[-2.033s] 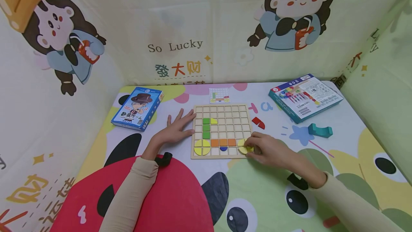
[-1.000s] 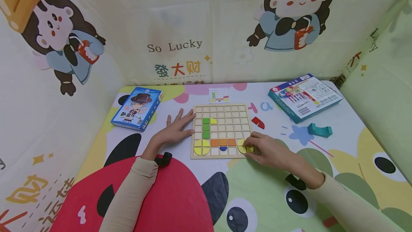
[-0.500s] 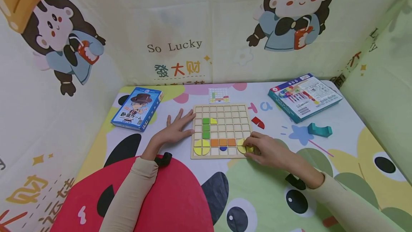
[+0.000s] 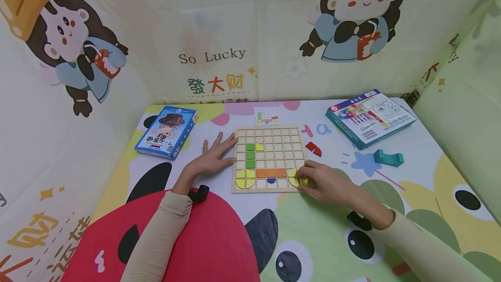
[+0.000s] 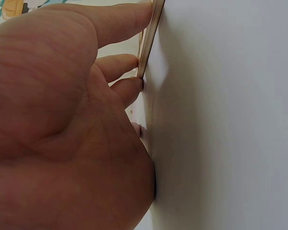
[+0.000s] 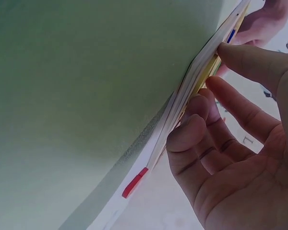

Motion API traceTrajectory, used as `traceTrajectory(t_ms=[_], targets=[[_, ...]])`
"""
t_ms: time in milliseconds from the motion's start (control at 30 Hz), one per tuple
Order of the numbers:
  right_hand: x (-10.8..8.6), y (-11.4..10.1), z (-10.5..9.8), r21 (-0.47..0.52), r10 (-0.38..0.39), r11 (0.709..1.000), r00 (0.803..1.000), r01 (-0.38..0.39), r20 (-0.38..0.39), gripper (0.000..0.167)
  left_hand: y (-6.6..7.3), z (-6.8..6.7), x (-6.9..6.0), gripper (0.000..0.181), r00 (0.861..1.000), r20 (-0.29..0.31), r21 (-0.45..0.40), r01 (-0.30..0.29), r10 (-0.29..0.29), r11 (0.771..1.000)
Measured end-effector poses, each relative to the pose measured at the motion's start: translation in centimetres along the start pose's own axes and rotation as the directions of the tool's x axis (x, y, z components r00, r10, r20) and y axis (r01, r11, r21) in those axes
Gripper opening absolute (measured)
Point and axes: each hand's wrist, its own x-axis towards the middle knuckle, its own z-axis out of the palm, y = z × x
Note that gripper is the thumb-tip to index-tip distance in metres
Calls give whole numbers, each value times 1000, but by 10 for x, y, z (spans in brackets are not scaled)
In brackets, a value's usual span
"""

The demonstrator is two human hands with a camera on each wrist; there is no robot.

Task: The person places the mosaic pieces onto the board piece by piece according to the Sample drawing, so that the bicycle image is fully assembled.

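Observation:
A wooden grid board lies flat on the table. My left hand rests at its left edge with fingers spread, touching the rim; in the left wrist view the fingertips meet the board's side. At the near right corner, my right hand pinches a yellow quarter-circle tile between thumb and index finger, its other fingers curled. More yellow tiles lie beside it, partly covered. Also on the board are green squares, orange squares, a blue half-circle and a yellow circle of quarter tiles.
Red tiles lie right of the board. A pattern card sits behind it. A blue game box stands back left. At the back right are a teal-edged box and a teal curved block.

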Motion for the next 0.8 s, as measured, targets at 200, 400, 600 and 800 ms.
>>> traceTrajectory(t_ms=[200,400,600,800], targets=[[0,1,-1,-4,-6,1000,1000,6,-3,31,-1,1,1,77,1000,-9,-8,-3,3,1000],[-1,6,-7,34,-4,999,1000,5,-14,29,-2,1,1,78,1000,-7,-5,-3,3,1000],[5,22,-16,60,26,998,997,-21,-78,23,-2,1,1,78,1000,-9,4,3,-3,1000],[15,37,-22,43,62,997,987,-56,-149,24,-1,1,1,78,1000,-7,4,1,-1,1000]])
